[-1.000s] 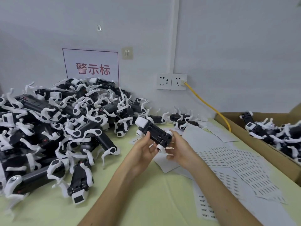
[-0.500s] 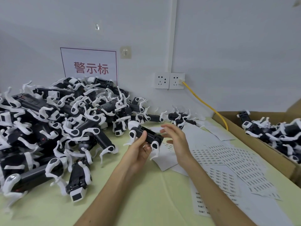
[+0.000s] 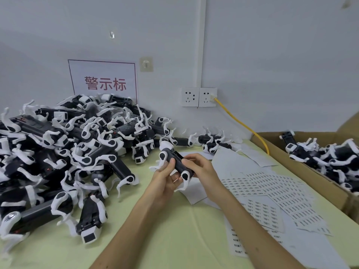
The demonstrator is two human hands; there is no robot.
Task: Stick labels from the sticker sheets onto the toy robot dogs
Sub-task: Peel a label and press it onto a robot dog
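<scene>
Pale green desk (image 3: 174,233) against a grey wall, seen from the head camera. Both hands hold one toy robot dog (image 3: 177,156) above the desk's middle, the left hand (image 3: 165,179) gripping it from beneath and the right hand (image 3: 202,168) with fingers curled over its black body. It looks like light, rigid plastic (the thin white legs seem snappable), so grasp the body. Sticker sheets (image 3: 272,189) lie toward the right edge, their print too small to read. A wall sign (image 3: 104,83) reads 警示标.

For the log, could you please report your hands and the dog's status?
Left hand grips dog. Right hand holds its top. Pile left, sheets right.
</scene>
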